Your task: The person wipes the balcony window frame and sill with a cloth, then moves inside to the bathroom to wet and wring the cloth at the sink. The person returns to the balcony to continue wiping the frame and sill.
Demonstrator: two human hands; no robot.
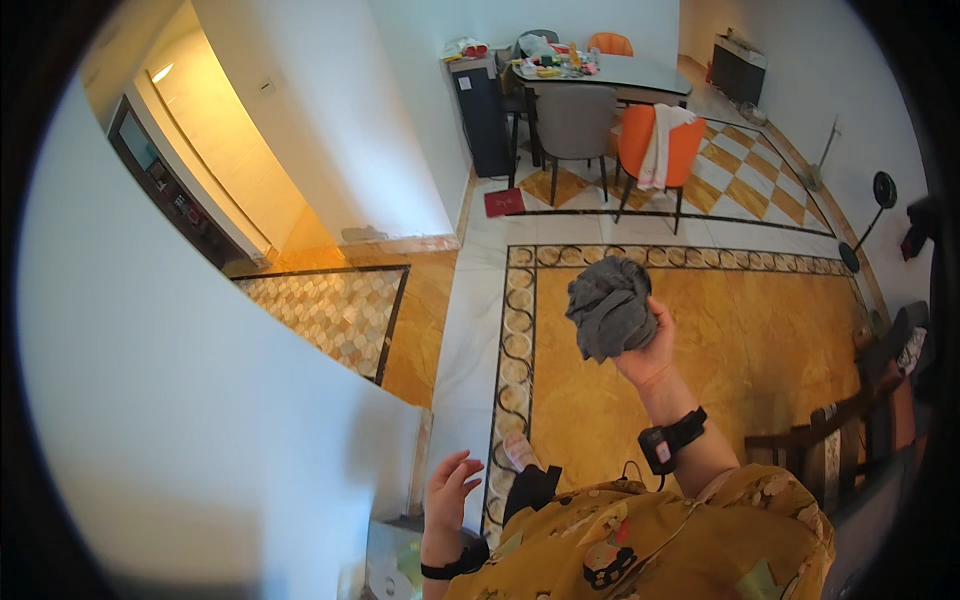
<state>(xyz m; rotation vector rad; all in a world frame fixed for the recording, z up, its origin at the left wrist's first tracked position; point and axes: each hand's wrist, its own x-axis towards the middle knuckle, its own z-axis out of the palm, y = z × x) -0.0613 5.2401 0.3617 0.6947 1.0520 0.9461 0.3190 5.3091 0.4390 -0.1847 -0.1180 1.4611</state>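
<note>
A crumpled dark grey cloth (pixel 611 309) is bunched in my right hand (pixel 651 349), held up in front of me above the tiled floor. My fingers are mostly hidden behind it; the thumb shows at its right side. My left hand (pixel 452 487) hangs low at the left, near the end of the white wall, with its fingers loosely bent and apart and nothing in it. Both wrists wear black straps, and a small black device (pixel 660 448) sits on the right one.
A dining table (pixel 645 73) with many small items stands ahead, with a grey chair (pixel 576 124) and an orange chair (pixel 649 142) draped with a white towel (pixel 662 146). A white wall (pixel 187 390) curves along my left. Wooden furniture (pixel 817 431) lies to the right.
</note>
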